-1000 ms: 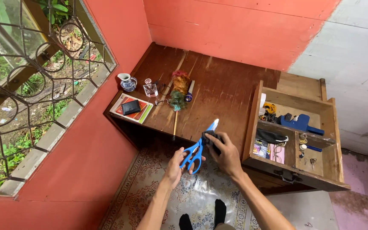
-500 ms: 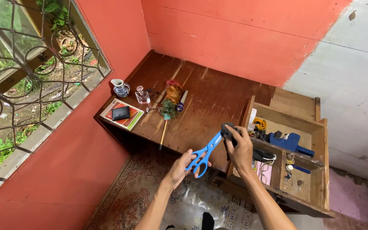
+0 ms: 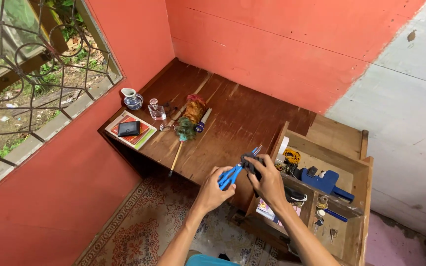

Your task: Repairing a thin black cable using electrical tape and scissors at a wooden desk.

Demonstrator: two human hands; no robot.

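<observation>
Nearest, a patterned rug (image 3: 144,231) covers the floor under both forearms. The left hand (image 3: 214,189) is curled around the blue handles of the scissors (image 3: 235,170); the right hand (image 3: 267,180) is closed around a dark part at their middle, blades pointing up and away. The scissors hang in the air over the front edge of the tabletop (image 3: 232,118), just beside an open drawer (image 3: 358,197) holding a blue tool (image 3: 324,180), yellow cord (image 3: 292,156) and keys (image 3: 332,232). Farther off on the tabletop lie a feather duster (image 3: 189,120), a small bottle (image 3: 157,110), a jug (image 3: 132,98) and a dark wallet (image 3: 128,128) on a book (image 3: 141,138).
</observation>
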